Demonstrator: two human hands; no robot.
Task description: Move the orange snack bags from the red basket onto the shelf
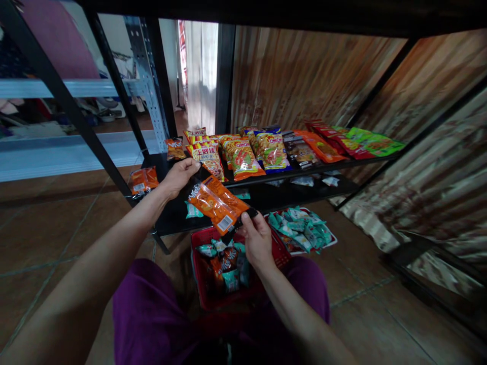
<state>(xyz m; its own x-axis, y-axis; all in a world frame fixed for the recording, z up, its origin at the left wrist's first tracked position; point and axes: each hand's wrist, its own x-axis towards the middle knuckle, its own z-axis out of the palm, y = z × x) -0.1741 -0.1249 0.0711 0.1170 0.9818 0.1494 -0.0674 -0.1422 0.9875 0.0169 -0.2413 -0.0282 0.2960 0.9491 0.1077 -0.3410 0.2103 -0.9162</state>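
Fingers of left hand (178,177) and right hand (259,244) are closed in pinches, one at each end of an orange-and-black glossy foil snack packet (215,202), barcode side showing. Packet is in midair, in front of the black flat shelf (157,162), above the red plastic basket (201,237). Step looks like straightening or turning packet; next move probably calls for steady pinches, no crushing.
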